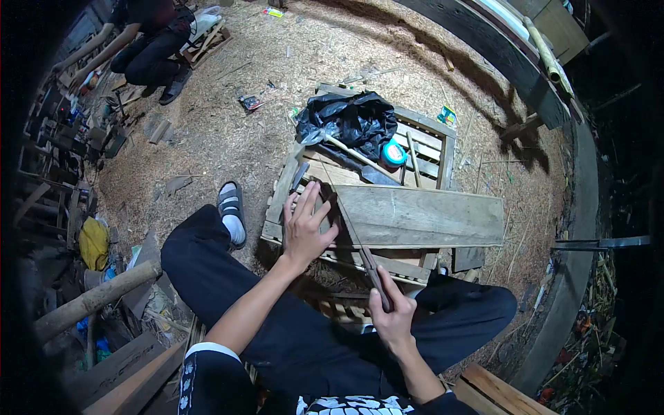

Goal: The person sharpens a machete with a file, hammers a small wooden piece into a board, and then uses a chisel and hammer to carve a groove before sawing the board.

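Note:
My right hand (392, 312) is wrapped round the dark handle of a long, thin-bladed tool (366, 257), whose blade runs up and to the left. Beside the blade, my left hand (304, 227) presses with spread fingers on a dark piece (324, 209) at the left end of a wide board (429, 216). That board lies on a slatted wooden crate (446, 162) between my legs. What the dark piece is, I cannot make out. Behind the board are a black plastic bag (349, 121), a round turquoise container (393, 153) and some wooden sticks (414, 160).
Another person (155, 48) crouches at the upper left. Tools and scrap wood (76, 131) lie along the left side, with a yellow bag (94, 243) and a thick pole (97, 301) nearer me. A large beam (484, 52) crosses the upper right. Wood shavings cover the ground.

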A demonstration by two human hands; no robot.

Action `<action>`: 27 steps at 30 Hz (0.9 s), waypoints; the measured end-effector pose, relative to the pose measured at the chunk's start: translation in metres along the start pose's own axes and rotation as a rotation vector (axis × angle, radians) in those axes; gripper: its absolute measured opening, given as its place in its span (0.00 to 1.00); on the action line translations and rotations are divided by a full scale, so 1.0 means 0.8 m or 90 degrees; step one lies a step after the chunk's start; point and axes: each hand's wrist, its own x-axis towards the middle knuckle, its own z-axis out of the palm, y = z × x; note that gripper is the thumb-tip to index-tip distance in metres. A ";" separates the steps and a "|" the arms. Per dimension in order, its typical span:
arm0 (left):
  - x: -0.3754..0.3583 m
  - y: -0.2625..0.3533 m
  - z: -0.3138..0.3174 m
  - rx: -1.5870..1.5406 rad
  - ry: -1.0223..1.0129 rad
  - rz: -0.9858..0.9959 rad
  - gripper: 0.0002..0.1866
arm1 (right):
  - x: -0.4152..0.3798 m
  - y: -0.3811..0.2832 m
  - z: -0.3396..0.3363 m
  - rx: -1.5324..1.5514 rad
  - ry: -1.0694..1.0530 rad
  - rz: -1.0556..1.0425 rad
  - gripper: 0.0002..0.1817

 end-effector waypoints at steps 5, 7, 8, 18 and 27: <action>-0.002 0.001 0.002 0.016 -0.012 -0.002 0.23 | 0.010 -0.010 -0.002 -0.087 -0.045 0.008 0.27; -0.002 0.000 -0.001 0.007 -0.006 -0.001 0.24 | 0.009 -0.006 0.003 -0.034 -0.008 -0.028 0.27; -0.002 0.001 -0.002 0.004 -0.010 -0.001 0.25 | 0.005 -0.001 0.007 -0.022 0.022 -0.063 0.27; 0.000 0.001 -0.002 -0.013 -0.010 -0.023 0.44 | 0.001 0.000 -0.001 -0.011 0.019 -0.040 0.26; -0.001 -0.001 0.002 -0.030 0.013 -0.043 0.49 | -0.004 -0.003 -0.002 -0.023 -0.007 0.010 0.26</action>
